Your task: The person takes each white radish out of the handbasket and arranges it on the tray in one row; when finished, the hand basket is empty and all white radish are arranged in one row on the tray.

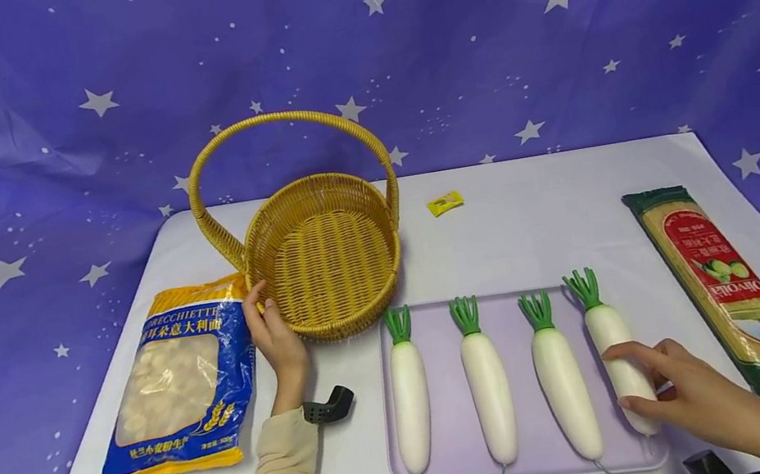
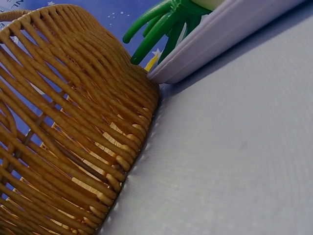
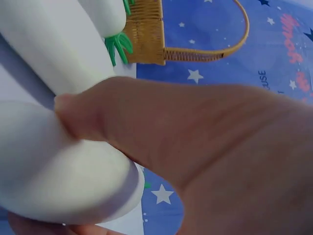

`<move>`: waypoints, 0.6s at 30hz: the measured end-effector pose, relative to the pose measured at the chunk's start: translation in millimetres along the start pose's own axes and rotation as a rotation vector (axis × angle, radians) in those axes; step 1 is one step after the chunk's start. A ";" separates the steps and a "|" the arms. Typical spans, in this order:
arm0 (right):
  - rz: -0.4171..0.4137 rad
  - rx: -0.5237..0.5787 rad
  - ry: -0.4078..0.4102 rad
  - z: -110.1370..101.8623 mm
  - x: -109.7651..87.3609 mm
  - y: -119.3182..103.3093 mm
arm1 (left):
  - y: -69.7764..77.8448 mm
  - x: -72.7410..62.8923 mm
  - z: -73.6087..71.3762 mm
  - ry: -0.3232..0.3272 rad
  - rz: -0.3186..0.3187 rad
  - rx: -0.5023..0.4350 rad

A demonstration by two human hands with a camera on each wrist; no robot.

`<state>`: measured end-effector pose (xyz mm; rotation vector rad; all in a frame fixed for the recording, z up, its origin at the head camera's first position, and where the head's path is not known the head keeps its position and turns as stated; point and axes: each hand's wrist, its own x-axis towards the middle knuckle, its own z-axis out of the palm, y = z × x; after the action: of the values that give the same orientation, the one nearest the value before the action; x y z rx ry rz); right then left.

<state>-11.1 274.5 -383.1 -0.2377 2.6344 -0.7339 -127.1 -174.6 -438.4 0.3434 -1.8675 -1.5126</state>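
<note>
A round wicker basket (image 1: 338,326) with a tall arched handle stands at the back left of the table. My left hand (image 1: 280,344) holds its near left rim, fingers at the wall; the left wrist view shows the woven side (image 2: 78,112) but not the hand. Several white radishes with green tops lie side by side on a pale purple tray (image 1: 461,468). Around the rightmost radish (image 1: 609,329), my right hand (image 1: 696,394) has its thumb and fingers on opposite sides. Up close in the right wrist view, the thumb (image 3: 122,110) presses against that radish (image 3: 73,181).
Left of the basket lies a blue and yellow pasta bag (image 1: 172,386), close to the left hand. A green-ended spaghetti pack (image 1: 739,288) lies right of the tray. Behind the tray is a small yellow packet (image 1: 445,203). A starry purple backdrop (image 1: 470,49) rises behind the table.
</note>
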 end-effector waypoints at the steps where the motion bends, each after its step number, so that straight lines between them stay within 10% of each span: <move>1: -0.005 -0.011 0.005 1.6 -0.1 -0.7 | 0.2 0.0 -0.5 0.002 0.001 0.000; 10: 0.120 -0.088 -0.036 10.4 -5.4 -7.2 | 3.5 -0.7 -0.1 -0.011 -0.013 -0.020; 18: 0.103 -0.130 -0.013 14.7 0.3 -13.0 | 34.5 -6.0 -2.2 -0.023 -0.015 -0.028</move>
<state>-4.6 256.6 -387.9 -0.1412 2.6621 -0.5266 -113.8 -163.0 -408.1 0.3286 -1.8640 -1.5571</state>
